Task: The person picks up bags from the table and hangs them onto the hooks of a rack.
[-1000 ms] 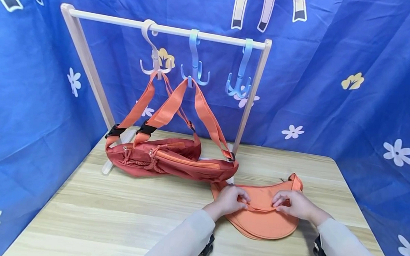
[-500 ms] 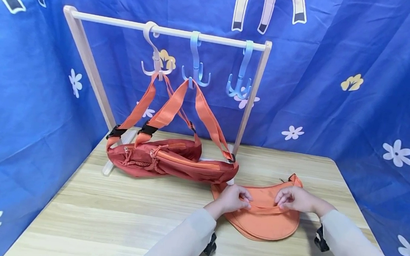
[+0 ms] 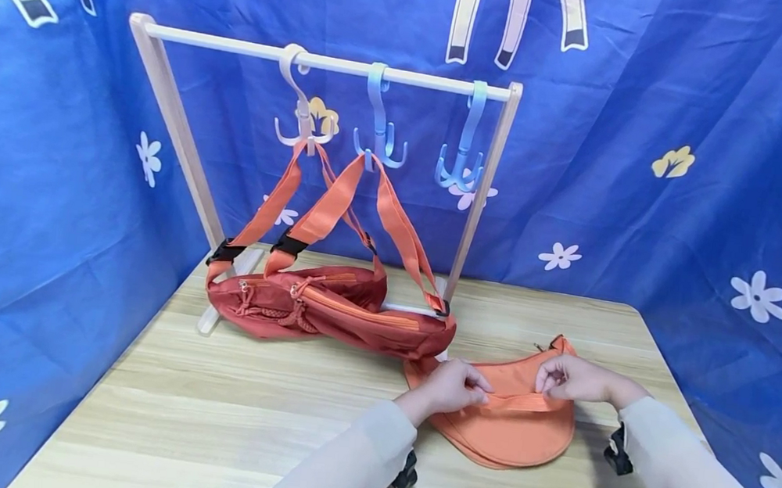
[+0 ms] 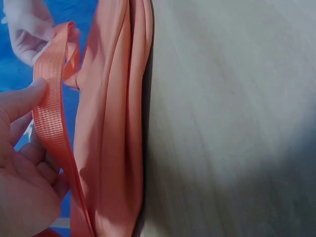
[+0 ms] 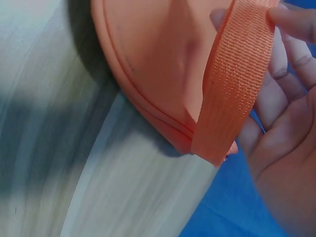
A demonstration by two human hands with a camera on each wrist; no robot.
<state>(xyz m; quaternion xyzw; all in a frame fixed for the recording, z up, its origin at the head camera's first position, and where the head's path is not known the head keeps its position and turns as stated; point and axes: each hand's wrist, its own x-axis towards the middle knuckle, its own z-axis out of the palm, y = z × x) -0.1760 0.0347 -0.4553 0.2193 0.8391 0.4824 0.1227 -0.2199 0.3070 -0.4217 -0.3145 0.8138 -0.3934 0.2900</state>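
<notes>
An orange bag (image 3: 521,439) with a rounded bottom lies on the wooden table, its woven strap (image 3: 515,403) lifted off its front. My left hand (image 3: 449,388) pinches the strap near the bag's left side. Farther right, my right hand (image 3: 576,380) pinches the same strap. In the left wrist view, thumb and fingers of the left hand (image 4: 24,163) grip the ribbed strap (image 4: 52,108) beside the bag's folded layers (image 4: 116,128). The right wrist view has the strap (image 5: 239,84) between the thumb and fingers of the right hand (image 5: 286,108).
A wooden rack (image 3: 334,63) stands behind on the left. Two dark red waist bags (image 3: 362,324) hang by orange straps from a white hook (image 3: 304,114) and a blue hook (image 3: 380,121). Another blue hook (image 3: 464,145) carries nothing. Blue patterned cloth (image 3: 599,217) surrounds the table.
Both hands have shifted slightly right, the right one farther, drawing the strap between them straighter and up from the bag. The camera view has also shifted a little.
</notes>
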